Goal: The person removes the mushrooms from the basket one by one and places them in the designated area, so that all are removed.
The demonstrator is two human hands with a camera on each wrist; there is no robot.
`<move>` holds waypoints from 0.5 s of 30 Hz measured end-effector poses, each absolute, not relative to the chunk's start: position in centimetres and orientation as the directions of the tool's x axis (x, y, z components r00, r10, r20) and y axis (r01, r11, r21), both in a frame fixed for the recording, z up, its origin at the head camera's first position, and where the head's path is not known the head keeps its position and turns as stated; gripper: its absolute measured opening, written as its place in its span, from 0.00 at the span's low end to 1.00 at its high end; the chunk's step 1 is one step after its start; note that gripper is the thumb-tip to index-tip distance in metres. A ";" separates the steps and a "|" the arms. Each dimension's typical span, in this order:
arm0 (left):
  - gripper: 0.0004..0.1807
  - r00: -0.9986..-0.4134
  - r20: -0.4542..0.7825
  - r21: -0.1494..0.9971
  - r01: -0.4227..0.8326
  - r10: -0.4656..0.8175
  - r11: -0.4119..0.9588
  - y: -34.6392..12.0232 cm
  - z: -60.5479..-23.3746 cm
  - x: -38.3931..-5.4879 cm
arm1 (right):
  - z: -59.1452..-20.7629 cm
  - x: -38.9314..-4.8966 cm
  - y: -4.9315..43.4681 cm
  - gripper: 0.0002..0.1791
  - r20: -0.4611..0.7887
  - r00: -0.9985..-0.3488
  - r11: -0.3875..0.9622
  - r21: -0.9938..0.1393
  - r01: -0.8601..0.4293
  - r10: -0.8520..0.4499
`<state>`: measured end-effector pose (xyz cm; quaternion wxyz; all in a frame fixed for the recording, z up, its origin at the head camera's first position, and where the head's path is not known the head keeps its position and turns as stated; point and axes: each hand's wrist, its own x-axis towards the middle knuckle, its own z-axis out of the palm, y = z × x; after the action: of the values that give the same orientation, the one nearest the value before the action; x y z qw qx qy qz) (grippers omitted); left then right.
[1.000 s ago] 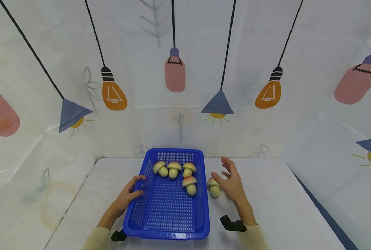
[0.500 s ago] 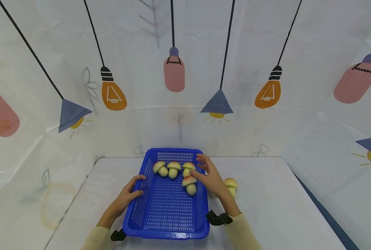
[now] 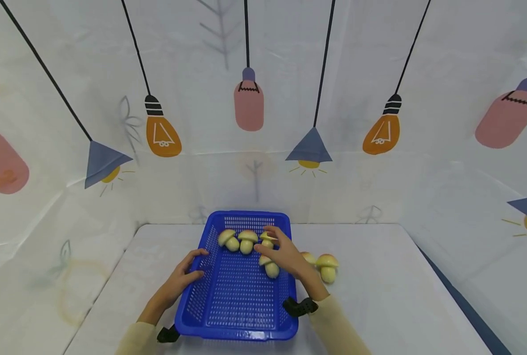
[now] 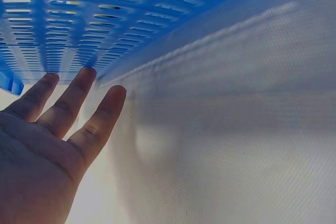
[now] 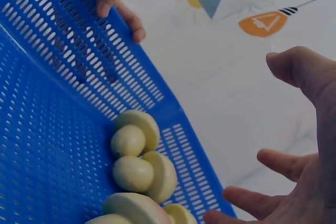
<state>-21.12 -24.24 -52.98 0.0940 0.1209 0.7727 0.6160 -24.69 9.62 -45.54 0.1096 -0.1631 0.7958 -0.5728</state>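
My left hand (image 3: 178, 280) grips the left rim of the blue basket (image 3: 236, 333), its thumb and a finger over the rim. In the left wrist view three fingers (image 4: 100, 119) lie by the perforated outer side. My right hand (image 3: 285, 255) hovers above the basket's right side with fingers spread, holding nothing. It partly covers a toy mushroom (image 3: 269, 268) and another behind it. Two more mushrooms in the basket, one at the back left (image 3: 228, 240) and one beside it (image 3: 247, 241), are uncovered. The right wrist view shows mushrooms (image 5: 134, 174) clustered against the basket wall.
Right of the basket, one mushroom (image 3: 327, 267) lies on the white table (image 3: 378, 296); another (image 3: 307, 257) is partly hidden by my right arm. Behind stands a white sheet (image 3: 192, 182) printed with lamps. Each wrist wears a black band (image 3: 299, 306).
My right hand has moved left from beside the mushrooms on the table to over the basket, its fingers still spread. The left hand, the basket and the mushrooms in it have stayed in place.
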 end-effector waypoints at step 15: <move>0.28 -0.955 -0.002 0.975 0.064 0.296 0.213 -24.3 -52.7 -20.9 | -46.4 -25.3 8.1 0.51 -0.046 -0.899 0.455 -0.873 -0.176 -0.436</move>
<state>-20.91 -24.25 -52.69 0.0940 0.1165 0.7730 0.6165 -25.31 8.08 -46.42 0.1325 -0.1815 0.8427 -0.4893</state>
